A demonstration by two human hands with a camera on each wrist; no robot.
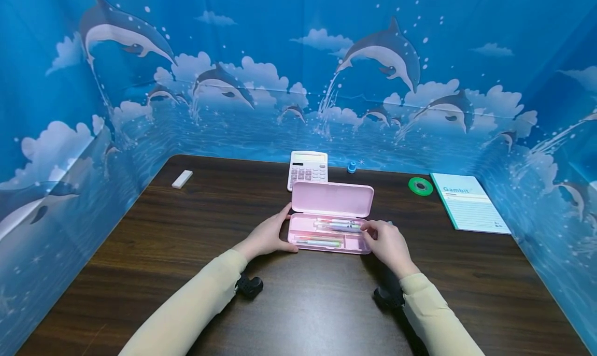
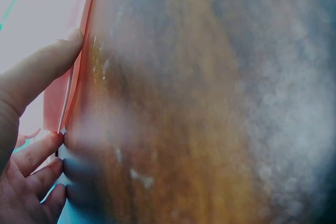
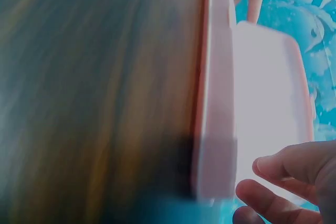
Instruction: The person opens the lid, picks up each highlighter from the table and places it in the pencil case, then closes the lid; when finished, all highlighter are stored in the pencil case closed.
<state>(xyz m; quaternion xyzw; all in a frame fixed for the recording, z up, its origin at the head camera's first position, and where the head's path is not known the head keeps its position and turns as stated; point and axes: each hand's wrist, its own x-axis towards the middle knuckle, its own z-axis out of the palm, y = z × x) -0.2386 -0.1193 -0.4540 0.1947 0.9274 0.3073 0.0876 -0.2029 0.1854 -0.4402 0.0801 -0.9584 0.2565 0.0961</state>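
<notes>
A pink pencil case (image 1: pixel 331 251) lies on the table with its lid (image 1: pixel 332 199) raised toward the back. Several pens and markers lie inside, among them a light purple pen (image 1: pixel 345 228) in the rear part and a green-tinted one (image 1: pixel 322 243) along the front. My left hand (image 1: pixel 269 234) holds the case's left end, its thumb on the front edge and its fingers at the side. My right hand (image 1: pixel 386 243) hovers at the right end, fingertips close to the purple pen's tip. In the right wrist view the thumb and forefinger (image 3: pixel 265 195) stand slightly apart, with no pen visible between them.
Behind the lid lies a white calculator (image 1: pixel 308 168), with a small blue object (image 1: pixel 352 167) beside it. At the right are a green roll (image 1: pixel 421 186) and a notebook (image 1: pixel 471 203). A white block (image 1: pixel 182 179) lies back left. Dolphin-print curtains border the table.
</notes>
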